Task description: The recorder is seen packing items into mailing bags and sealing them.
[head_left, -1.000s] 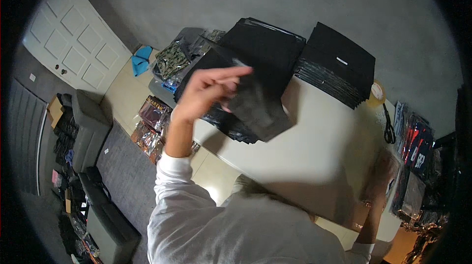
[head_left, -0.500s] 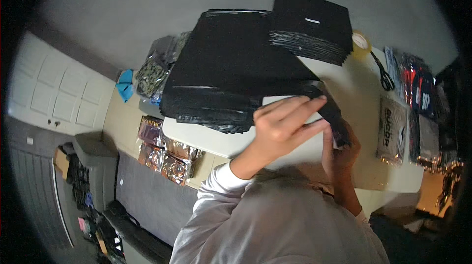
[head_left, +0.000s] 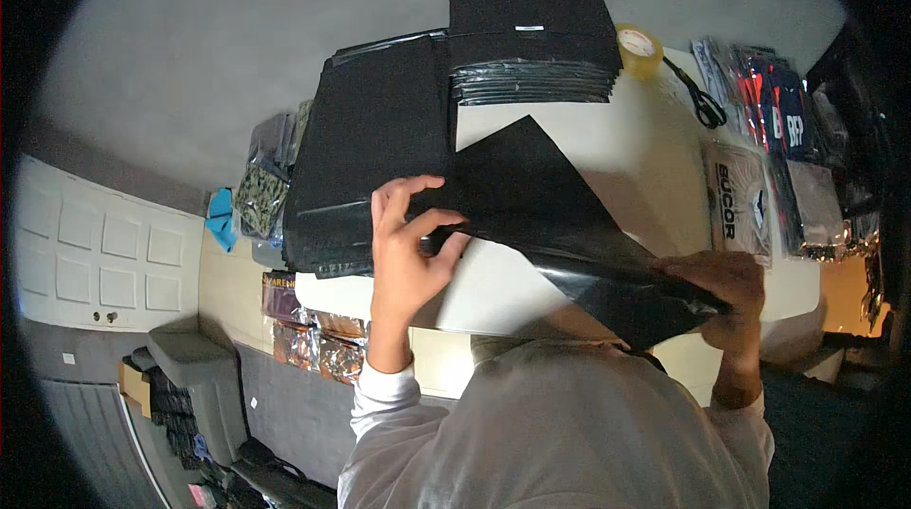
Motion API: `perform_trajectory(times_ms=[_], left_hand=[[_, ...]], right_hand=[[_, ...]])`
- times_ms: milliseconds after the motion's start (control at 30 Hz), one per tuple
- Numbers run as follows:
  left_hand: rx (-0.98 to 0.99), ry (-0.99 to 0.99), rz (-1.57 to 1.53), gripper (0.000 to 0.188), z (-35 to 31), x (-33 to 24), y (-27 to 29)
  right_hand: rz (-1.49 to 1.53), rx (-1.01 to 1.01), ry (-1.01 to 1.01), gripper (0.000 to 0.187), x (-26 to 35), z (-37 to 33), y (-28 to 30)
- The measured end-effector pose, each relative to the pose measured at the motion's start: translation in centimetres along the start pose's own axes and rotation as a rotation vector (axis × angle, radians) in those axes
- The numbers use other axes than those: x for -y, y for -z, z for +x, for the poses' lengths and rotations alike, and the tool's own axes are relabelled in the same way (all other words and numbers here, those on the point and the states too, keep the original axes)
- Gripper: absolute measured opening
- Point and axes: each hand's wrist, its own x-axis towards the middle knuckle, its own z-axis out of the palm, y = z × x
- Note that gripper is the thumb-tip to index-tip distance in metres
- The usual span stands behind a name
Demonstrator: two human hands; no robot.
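A single black plastic mailing bag [head_left: 560, 201] is stretched between my hands above the white table [head_left: 522, 120], one corner pointing away from me. My left hand [head_left: 413, 239] pinches its left edge between thumb and index finger, the other fingers raised. My right hand [head_left: 721, 291] is closed around its right end, where the plastic is bunched and shiny. To the left lies a large stack of black mailing bags [head_left: 370, 129], partly behind my left hand. A second stack, of smaller black bags [head_left: 531, 35], sits at the far edge.
A tape roll [head_left: 639, 51] and black scissors [head_left: 700, 96] lie far right. Packaged garments [head_left: 740, 201] line the right side. More packaged clothes [head_left: 261, 191] are left of the table, with others on the floor [head_left: 318, 348]. A grey sofa [head_left: 195, 367] stands lower left.
The bag has come away from the large stack and is now spread between my hands. My left hand moved left, my right hand moved right. The view has shifted.
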Motion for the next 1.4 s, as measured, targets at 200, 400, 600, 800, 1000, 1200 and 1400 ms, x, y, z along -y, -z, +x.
perform_trajectory(times_ms=[200, 400, 600, 800, 1000, 1200, 1400], left_hand=[[0.105, 0.154, -0.280, 0.012, -0.4, 0.1, 2.1], [0.130, 0.044, -0.154, 0.024, 5.0, -2.4, 6.0], [0.433, 0.019, -0.052, 0.030, 12.8, 1.3, 0.3], [0.529, -0.079, 0.266, 0.050, 13.5, 7.6, -8.8], [0.416, -0.175, 0.431, 0.058, 13.1, 11.4, -13.0], [0.371, -0.135, 0.567, 0.065, 13.8, 11.0, -12.3], [0.151, -0.291, 0.360, 0.031, 12.5, 3.8, -11.2]], right_hand=[[0.051, -0.115, -0.012, 0.057, -1.6, -2.0, 4.2], [0.149, -0.681, -0.502, 0.040, -8.4, -4.9, 5.5], [0.162, -0.404, -0.784, 0.041, -11.1, 0.0, 4.7], [-0.145, -0.198, -0.937, 0.047, -17.1, -2.9, 1.8], [-0.415, -0.121, -0.825, 0.049, -19.0, -4.3, 1.0], [-0.628, -0.212, -0.813, 0.044, -16.5, -5.7, 2.1], [-1.006, -0.402, -0.831, 0.037, -17.3, -12.8, 5.6]])
